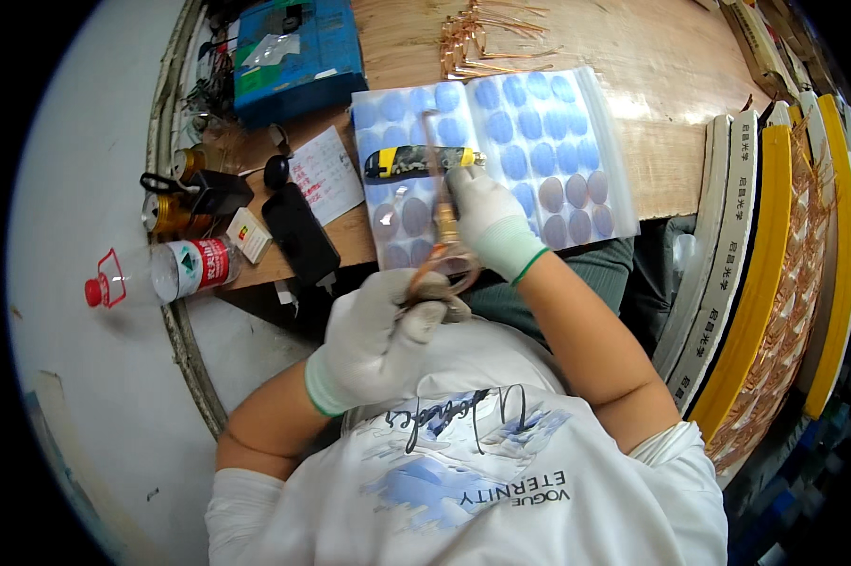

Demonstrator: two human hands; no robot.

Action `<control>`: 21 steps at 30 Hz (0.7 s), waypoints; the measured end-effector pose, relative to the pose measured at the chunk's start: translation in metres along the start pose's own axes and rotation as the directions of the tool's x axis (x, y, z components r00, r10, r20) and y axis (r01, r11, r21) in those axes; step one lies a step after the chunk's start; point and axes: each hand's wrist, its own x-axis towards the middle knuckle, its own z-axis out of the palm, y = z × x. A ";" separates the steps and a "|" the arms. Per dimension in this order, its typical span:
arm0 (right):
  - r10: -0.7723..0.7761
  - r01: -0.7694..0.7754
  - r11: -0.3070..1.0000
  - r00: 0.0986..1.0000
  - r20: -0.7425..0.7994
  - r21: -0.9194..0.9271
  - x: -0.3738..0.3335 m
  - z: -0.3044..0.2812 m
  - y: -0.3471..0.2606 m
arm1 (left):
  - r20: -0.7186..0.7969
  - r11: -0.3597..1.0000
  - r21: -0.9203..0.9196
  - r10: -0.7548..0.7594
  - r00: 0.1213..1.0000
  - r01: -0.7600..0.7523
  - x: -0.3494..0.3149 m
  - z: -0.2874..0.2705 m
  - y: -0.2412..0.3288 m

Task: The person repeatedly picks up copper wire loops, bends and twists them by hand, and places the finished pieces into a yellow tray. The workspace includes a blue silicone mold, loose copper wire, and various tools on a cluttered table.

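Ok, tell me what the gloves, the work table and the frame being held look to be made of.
Gloves, left hand and right hand: white knitted fabric, matte, with green cuff edging. Work table: bare wood, probably plywood, going by its pale grain lines. Frame: thin copper-coloured metal by its sheen, though blur leaves that open.

Both gloves [374,340] are seen as white with green cuffs. The frame [442,269] held is copper-coloured. The lens sheet [529,141] is patterned with blue and grey ovals. At the table's left edge, a red-capped bottle [166,272] lies.
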 end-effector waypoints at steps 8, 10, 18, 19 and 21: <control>-0.352 0.443 0.825 0.889 -0.295 0.352 -0.109 -0.071 -0.016 | -0.175 0.983 0.172 -0.033 0.984 0.063 -0.005 0.019 0.006; -0.282 0.467 0.757 0.864 -0.417 0.457 -0.136 -0.081 -0.027 | -0.062 0.978 0.199 -0.057 0.996 0.069 -0.003 0.022 0.006; 0.055 0.300 0.589 0.912 -0.407 0.751 -0.146 -0.064 -0.038 | 0.052 0.989 0.137 -0.062 0.997 0.054 0.000 0.030 0.004; 0.160 0.238 0.430 0.929 -0.333 0.871 -0.146 -0.061 -0.040 | 0.084 0.993 0.114 -0.045 0.995 0.036 -0.001 0.029 0.003; 0.127 0.096 0.307 0.982 -0.141 0.947 -0.139 -0.069 -0.036 | 0.102 0.992 0.116 -0.062 0.993 0.050 0.000 0.028 0.007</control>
